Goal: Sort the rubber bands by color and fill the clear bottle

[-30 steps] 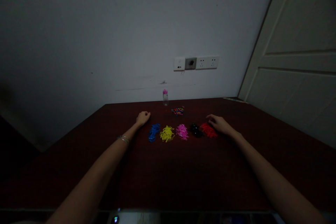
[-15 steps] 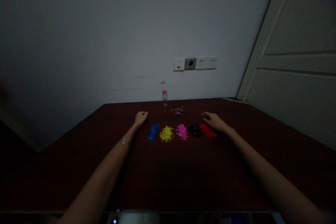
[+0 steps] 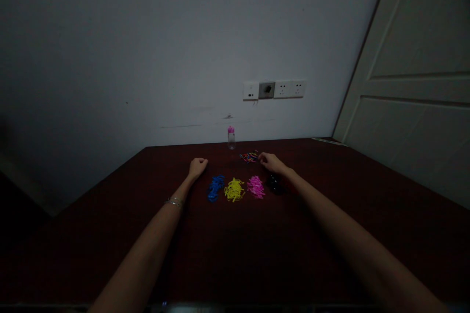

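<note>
My left hand (image 3: 198, 167) rests on the tabletop as a loose fist, left of the piles, and nothing shows in it. With its fingers drawn together, my right hand (image 3: 270, 162) is at the right edge of a small mixed-colour pile (image 3: 249, 157) of thin pieces. Whatever its fingertips hold is too small to make out. Nearer to me lie a blue pile (image 3: 216, 188), a yellow pile (image 3: 234, 190), a pink pile (image 3: 256, 187) and a black pile (image 3: 274, 184) of small strips or bands. My right forearm covers the red pile.
A clear bottle with a pink top (image 3: 231, 139) stands behind the piles, close to the wall (image 3: 147, 58). Wall sockets (image 3: 290, 89) sit above the dark red-brown table (image 3: 235, 249). A pale panelled door (image 3: 411, 78) rises at the right.
My right hand has moved left and away from me, from the red pile to the mixed-colour pile. Its forearm now hides the red pile. My left hand has stayed in place.
</note>
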Tool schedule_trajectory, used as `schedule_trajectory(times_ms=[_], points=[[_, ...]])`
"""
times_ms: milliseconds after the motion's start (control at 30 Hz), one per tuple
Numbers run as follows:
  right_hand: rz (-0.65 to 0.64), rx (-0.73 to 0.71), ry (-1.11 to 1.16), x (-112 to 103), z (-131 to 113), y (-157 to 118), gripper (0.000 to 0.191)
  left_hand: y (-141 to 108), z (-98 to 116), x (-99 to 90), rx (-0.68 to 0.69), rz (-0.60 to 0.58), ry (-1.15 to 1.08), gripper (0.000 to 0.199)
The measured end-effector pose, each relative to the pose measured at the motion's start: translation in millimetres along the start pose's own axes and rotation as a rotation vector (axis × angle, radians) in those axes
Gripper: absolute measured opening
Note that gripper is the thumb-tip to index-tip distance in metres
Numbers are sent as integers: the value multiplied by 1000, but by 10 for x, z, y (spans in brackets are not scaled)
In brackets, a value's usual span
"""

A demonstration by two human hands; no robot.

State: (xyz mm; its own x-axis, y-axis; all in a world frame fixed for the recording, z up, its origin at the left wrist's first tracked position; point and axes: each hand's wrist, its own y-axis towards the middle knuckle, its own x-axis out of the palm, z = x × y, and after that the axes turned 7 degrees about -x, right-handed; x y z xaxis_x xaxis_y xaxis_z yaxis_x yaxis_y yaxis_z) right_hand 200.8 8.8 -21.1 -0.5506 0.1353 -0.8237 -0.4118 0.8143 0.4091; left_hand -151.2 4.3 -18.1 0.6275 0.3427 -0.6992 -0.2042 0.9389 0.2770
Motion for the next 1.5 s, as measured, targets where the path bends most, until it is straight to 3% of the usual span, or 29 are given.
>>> schedule_trajectory(times_ms=[267, 600, 800, 1167, 1367, 1500], points=[[11, 51, 24, 182, 6, 181, 16, -19, 8, 10, 15, 1, 9, 31], [-64, 143, -108, 126, -172, 203, 13, 5, -43, 43, 35, 6, 15, 33], [-4, 91, -87, 141, -184, 153, 18, 2, -40, 39, 24, 4, 5, 32], [-37, 62, -61, 41, -153, 31, 27, -12, -15, 27, 39, -6, 11, 33], [41, 30, 69, -27, -156, -64, 26, -13, -12, 19, 26, -4, -3, 32], [176, 26, 281, -63, -243, -115, 17, 9, -38, 34, 36, 9, -4, 32]])
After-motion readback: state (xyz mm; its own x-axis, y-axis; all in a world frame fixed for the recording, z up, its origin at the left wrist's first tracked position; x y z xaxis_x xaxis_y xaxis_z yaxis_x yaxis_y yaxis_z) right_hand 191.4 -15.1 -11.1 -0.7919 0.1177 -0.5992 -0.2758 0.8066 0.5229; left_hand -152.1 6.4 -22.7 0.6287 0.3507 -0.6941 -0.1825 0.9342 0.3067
